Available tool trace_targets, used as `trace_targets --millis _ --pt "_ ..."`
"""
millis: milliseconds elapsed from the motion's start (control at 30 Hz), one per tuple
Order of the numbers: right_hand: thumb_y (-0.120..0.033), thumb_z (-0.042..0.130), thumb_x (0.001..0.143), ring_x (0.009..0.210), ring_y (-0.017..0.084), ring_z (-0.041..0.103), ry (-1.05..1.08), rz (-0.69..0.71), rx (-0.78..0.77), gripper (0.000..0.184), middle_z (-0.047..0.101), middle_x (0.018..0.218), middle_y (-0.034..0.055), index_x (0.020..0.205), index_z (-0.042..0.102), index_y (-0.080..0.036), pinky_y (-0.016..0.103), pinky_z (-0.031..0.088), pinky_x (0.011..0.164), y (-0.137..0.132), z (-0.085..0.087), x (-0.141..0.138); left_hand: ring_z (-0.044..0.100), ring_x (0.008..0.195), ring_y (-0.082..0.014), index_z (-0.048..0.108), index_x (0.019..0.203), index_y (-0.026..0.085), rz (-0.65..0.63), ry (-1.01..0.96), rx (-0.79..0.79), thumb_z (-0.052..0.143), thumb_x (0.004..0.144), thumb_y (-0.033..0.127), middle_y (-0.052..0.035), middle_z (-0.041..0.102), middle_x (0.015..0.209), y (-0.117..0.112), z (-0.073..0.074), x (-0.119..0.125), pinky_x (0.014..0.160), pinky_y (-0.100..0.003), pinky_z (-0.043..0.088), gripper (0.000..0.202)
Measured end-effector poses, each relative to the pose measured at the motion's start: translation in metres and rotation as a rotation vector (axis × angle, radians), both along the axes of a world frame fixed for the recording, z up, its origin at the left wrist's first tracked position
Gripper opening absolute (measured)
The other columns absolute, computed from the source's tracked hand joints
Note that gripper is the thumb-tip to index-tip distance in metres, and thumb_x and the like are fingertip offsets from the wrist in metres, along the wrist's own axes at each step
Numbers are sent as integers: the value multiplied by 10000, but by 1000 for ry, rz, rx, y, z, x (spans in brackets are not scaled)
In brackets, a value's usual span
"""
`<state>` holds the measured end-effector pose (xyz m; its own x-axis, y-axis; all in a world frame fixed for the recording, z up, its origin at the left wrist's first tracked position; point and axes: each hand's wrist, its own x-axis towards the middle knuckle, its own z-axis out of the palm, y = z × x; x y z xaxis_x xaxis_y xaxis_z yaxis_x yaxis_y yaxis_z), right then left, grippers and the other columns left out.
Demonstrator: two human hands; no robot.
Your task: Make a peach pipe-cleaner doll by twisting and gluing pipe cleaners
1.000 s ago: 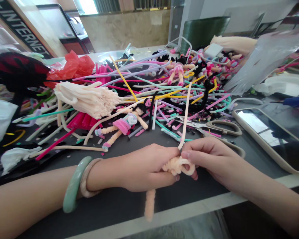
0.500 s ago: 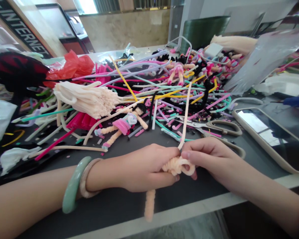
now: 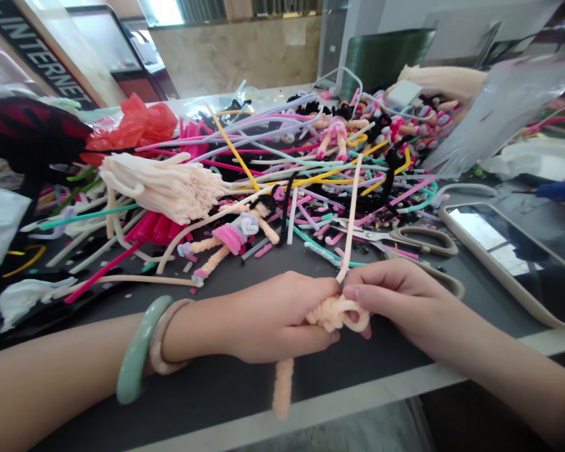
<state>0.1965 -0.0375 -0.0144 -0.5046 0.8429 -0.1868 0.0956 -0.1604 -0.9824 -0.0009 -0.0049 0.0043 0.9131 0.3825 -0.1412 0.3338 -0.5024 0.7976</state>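
Wrapped round a coiled peach pipe-cleaner figure (image 3: 328, 314), my left hand (image 3: 275, 317) is closed, its palm down. A wound limb (image 3: 283, 388) of the same peach colour hangs below that hand. My right hand (image 3: 395, 298) pinches the looped end of the figure between thumb and fingers. From between both hands a loose peach pipe cleaner (image 3: 352, 216) rises, slightly bent. Beyond my left hand lies a finished-looking pipe-cleaner doll (image 3: 230, 238) in a pink skirt with a black head.
Scissors (image 3: 424, 242) lie just past my right hand, with a phone (image 3: 513, 251) farther right. A bundle of cream pipe cleaners (image 3: 164, 188) rests at the left. Behind spreads a heap of coloured stems, dolls and a red plastic bag (image 3: 134, 122). The table's pale edge (image 3: 339, 405) runs nearest me.
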Motion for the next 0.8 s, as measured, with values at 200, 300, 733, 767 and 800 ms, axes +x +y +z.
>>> trace_targets --millis 200,300,733,767,800 --pt "-250 563 881 578 87 491 -12 -50 63 297 559 591 -16 598 595 -165 201 402 558 -2 3 -2 558 698 -141 546 947 166 61 78 51 502 874 247 -6 599 800 -1 -1 0 641 -237 418 118" --pt "-245 571 878 576 81 488 -4 -47 72 292 554 587 -20 598 597 -168 189 409 554 -2 4 -2 555 695 -141 543 954 172 63 74 54 503 875 250 -4 599 802 -1 -2 0 636 -240 409 118" --pt "-274 546 894 572 96 493 -41 -36 88 318 559 588 -7 595 593 -178 204 421 551 -1 5 -3 584 735 -156 558 972 168 65 49 29 512 868 229 -17 629 844 -1 -2 0 666 -258 431 129" --pt "-276 547 893 573 96 494 -40 -35 89 318 560 590 -7 595 593 -178 204 421 552 -1 5 -3 581 730 -154 556 962 170 69 49 36 515 866 229 -13 624 833 -1 -2 0 661 -255 429 120" --pt "-278 547 893 573 96 494 -37 -35 89 318 560 590 -7 594 593 -178 205 422 553 -1 5 -3 575 722 -151 554 952 171 72 51 41 518 865 232 -10 617 819 -1 -2 0 655 -251 427 112"
